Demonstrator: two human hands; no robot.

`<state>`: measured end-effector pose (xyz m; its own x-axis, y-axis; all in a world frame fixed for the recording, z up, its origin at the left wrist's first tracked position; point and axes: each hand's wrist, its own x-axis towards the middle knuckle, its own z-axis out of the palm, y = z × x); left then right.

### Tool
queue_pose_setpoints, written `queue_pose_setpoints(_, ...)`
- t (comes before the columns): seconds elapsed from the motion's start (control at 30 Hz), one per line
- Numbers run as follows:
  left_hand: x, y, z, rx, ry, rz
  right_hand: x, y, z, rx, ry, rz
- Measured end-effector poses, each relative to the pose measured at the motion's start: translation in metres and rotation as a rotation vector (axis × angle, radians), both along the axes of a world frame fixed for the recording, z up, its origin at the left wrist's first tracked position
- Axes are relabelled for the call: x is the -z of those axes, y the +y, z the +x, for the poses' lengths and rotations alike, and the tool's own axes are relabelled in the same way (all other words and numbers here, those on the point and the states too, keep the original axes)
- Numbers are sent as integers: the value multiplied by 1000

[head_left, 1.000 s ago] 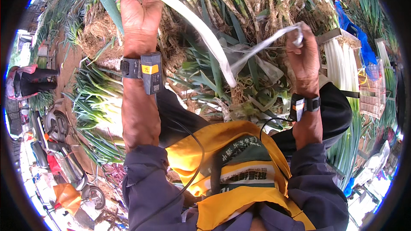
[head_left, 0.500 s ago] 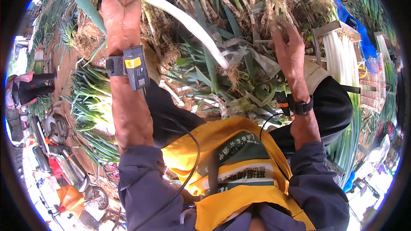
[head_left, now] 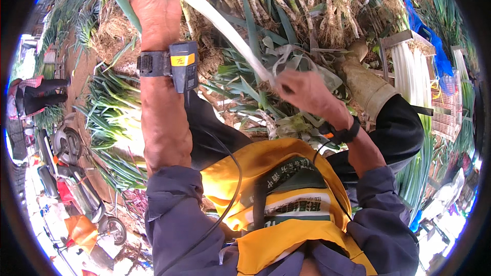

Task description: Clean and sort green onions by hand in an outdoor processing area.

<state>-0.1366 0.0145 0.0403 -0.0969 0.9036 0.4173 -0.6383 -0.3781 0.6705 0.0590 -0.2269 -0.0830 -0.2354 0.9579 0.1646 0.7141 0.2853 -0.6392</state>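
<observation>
My left hand (head_left: 153, 5) is closed round the upper part of a large green onion (head_left: 217, 18), where its green leaves meet the long white stalk. The stalk slants down to the right, and a loose leaf (head_left: 120, 0) hangs beside my wrist. At the stalk's root end my right hand (head_left: 307, 91) has its fingers drawn together, slightly blurred. Those fingers cover the roots; whether they grip the stalk tip or a peeled layer is hard to see. Below both hands lies a heap of torn green leaves and pale peelings (head_left: 245, 87).
Uncleaned green onions with brown roots (head_left: 327, 10) are piled ahead. Trimmed white stalks (head_left: 409, 71) lie in a rack to the right, near a blue plastic sheet (head_left: 429, 41) and a pale crate (head_left: 446, 107). More green onions (head_left: 115, 102) lie left; beyond stand motorbikes (head_left: 76, 189) and a person (head_left: 38, 97).
My right hand has moved left and down from beside the pile to the stalk's root end, its fingers closing there. My left hand, still holding the green onion, has shifted slightly right in view.
</observation>
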Motion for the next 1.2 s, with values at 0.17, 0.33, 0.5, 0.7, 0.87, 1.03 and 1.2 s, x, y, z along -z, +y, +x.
queue_pose_setpoints(0.17, 7, 16, -5, 13, 4, 13, 48, -67, 31, -208, -373, -326)
queue_pose_setpoints(0.33, 4, 10, -4, -83, 92, -70, -11, -9, -3, 141, 26, 10)
queue_pose_setpoints(0.5, 13, 17, 6, 5, 91, -112, 3, 49, -25, 309, 110, 200)
queue_pose_setpoints(0.7, 10, -8, 10, 200, -45, -107, 17, 65, -24, 358, 36, 240)
queue_pose_setpoints(0.87, 19, 8, 11, -7, -27, -180, 2, 60, -35, 156, -459, 239)
queue_pose_setpoints(1.03, 34, 1, 15, -105, 44, -355, 16, 52, -42, 27, -577, 339)
queue_pose_setpoints(1.2, 66, 28, -11, -558, 1133, 448, 11, 59, -17, 276, -343, 344)
